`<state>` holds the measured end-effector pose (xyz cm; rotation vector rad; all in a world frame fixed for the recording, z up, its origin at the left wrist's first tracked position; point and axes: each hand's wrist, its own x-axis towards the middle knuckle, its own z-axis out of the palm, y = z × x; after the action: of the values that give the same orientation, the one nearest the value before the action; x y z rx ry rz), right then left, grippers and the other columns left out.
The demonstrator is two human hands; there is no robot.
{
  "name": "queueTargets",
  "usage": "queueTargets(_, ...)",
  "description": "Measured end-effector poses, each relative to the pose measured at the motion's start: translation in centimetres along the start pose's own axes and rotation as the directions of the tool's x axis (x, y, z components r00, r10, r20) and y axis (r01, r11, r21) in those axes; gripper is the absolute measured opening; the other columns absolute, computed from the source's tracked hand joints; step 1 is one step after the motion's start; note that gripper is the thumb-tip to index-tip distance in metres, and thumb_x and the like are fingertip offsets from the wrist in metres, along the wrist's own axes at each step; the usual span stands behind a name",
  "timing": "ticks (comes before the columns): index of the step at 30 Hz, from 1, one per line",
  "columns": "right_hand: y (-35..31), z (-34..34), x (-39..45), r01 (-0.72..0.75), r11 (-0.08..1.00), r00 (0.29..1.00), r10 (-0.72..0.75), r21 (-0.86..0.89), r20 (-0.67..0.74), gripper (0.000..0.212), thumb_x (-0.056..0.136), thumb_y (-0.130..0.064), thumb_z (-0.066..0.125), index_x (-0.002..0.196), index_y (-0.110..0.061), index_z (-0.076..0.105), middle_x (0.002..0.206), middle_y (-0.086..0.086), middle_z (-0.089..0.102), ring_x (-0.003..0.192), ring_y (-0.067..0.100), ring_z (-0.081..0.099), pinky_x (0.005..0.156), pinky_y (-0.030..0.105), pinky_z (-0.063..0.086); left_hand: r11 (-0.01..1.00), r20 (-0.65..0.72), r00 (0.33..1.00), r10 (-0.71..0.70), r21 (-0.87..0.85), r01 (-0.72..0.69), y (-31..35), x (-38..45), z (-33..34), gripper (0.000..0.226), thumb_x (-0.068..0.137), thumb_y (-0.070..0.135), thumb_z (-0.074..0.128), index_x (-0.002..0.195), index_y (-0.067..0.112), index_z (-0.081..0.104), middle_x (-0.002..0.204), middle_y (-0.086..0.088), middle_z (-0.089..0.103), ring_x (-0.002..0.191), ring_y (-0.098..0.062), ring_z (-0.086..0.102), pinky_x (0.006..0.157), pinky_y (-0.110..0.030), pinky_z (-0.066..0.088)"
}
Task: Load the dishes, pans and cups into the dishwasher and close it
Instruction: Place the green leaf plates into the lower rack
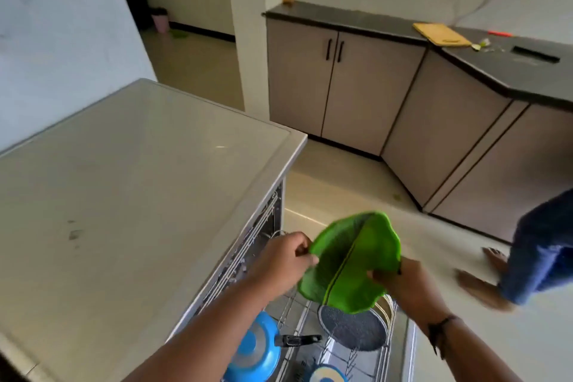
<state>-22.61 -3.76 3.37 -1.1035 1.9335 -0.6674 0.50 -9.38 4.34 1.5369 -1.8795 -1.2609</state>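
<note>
Both hands held a green leaf-shaped plate (350, 260) above the dishwasher rack (356, 357): left hand (283, 260) fingers pinched its 9 o'clock edge, right hand (403, 284) fingers its 4 o'clock edge.

The leaf-shaped plate (350, 260) hangs above the dishwasher rack (347, 347), left hand (286, 257) at its 9 o'clock, right hand (400, 281) at 4 o'clock. In the rack, a pan (255, 347) lies at 7 o'clock, a speckled plate (352, 327) directly below. The countertop (130, 195) lies at 9 o'clock.
</note>
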Motion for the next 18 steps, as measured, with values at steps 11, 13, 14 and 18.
queueTargets(11,9.8,8.0,5.5,-0.274,0.931,0.96,0.281,-0.242,-0.005,0.003,0.091,-0.016,0.06,0.089,-0.015,0.06,0.078,0.005,0.06,0.074,0.025,0.054,0.063,0.029,0.039,0.987,0.226,0.967,-0.118,0.13,0.09,-11.7,10.5,9.6,0.008,0.082,0.02,0.07,0.089,0.02,0.067,0.089,-0.002,0.07,0.081,-0.021,0.064,0.069,-0.027,0.051)
queueTargets(13,10.8,9.8,8.6,-0.253,0.943,0.966,0.259,-0.215,0.001,0.004,0.091,-0.014,0.058,0.09,-0.018,0.059,0.078,0.003,0.062,0.076,0.025,0.058,0.065,0.031,0.044,0.98,0.172,0.973,-0.153,0.153,0.127,-14.5,13.2,10.9,0.011,0.082,0.019,0.071,0.092,0.016,0.069,0.089,-0.005,0.071,0.081,-0.022,0.065,0.065,-0.025,0.048)
queueTargets(14,11.6,10.8,10.4,-0.226,0.952,0.973,0.232,-0.205,0.005,0.006,0.091,-0.013,0.057,0.091,-0.018,0.06,0.08,0.005,0.064,0.079,0.027,0.061,0.067,0.032,0.047,0.974,0.143,0.973,-0.178,0.167,0.154,-16.0,14.6,11.6,0.01,0.082,0.018,0.071,0.092,0.015,0.069,0.088,-0.006,0.071,0.079,-0.023,0.065,0.064,-0.024,0.047)
queueTargets(18,14.3,14.0,18.5,-0.161,0.949,0.984,0.175,-0.27,0.029,0.016,0.092,-0.014,0.054,0.104,-0.008,0.064,0.1,0.019,0.068,0.096,0.036,0.062,0.065,0.028,0.036,0.943,0.05,0.967,-0.248,0.243,0.229,-21.5,21.2,14.3,0.011,0.08,0.02,0.073,0.08,0.015,0.063,0.083,-0.013,0.069,0.078,-0.03,0.065,0.067,-0.035,0.052)
